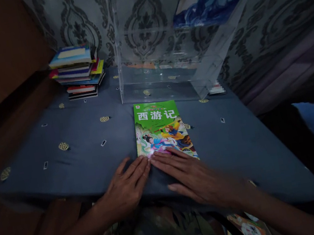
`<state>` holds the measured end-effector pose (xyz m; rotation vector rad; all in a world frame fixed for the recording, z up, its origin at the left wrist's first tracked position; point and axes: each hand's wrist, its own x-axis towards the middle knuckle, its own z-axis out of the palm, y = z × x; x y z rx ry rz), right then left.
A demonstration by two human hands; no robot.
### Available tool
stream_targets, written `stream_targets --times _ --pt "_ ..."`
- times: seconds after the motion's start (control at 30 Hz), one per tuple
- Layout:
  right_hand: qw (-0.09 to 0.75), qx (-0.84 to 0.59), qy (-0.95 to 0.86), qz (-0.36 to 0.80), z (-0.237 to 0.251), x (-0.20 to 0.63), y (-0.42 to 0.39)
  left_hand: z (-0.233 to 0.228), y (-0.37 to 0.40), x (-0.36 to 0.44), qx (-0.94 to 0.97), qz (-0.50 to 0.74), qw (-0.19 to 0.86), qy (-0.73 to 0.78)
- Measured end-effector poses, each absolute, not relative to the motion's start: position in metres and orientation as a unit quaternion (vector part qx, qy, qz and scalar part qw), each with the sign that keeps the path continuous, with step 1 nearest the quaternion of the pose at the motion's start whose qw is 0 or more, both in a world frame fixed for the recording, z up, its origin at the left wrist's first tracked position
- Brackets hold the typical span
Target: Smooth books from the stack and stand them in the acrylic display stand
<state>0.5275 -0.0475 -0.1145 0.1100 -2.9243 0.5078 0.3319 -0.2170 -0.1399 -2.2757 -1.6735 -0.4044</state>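
Observation:
A green picture book with large white Chinese characters and colourful figures on its cover lies closed and flat on the table. My left hand rests at the book's lower left corner, fingers stretched out and fingertips at its near edge. Across the lower edge of the cover lies my right hand, palm down with its fingers extended. The fingertips of both hands almost meet. Part of the book's near edge is hidden under the right hand.
Behind the book stands a clear acrylic rack with a blue painted book high on its right. A stack of books sits at the back left. The blue patterned tablecloth covers the table. Below its front edge, another book shows.

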Motion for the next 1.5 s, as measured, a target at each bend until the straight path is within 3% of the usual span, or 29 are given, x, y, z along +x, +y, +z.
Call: stream_targets --times 0.2,0.6,0.87,1.27,1.5 --pt "0.032 0.083 -0.975 0.201 -0.107 0.492 -0.031 -0.143 -0.217 0.333 -0.784 -0.137 0.139 -0.589" --pt "0.037 0.102 -0.979 0.174 -0.121 0.428 0.035 -0.145 -0.211 0.335 -0.764 -0.2 0.176 -0.588" --pt "0.082 0.027 -0.986 0.146 -0.132 0.396 0.077 -0.143 -0.205 0.333 -0.76 -0.22 0.183 -0.583" --pt "0.121 -0.241 -0.961 0.067 -0.148 0.426 0.093 -0.148 -0.207 0.334 -0.756 -0.217 0.166 -0.595" --pt "0.205 -0.319 -0.917 0.126 -0.176 0.465 0.083 -0.133 -0.205 0.33 -0.782 -0.175 0.138 -0.582"
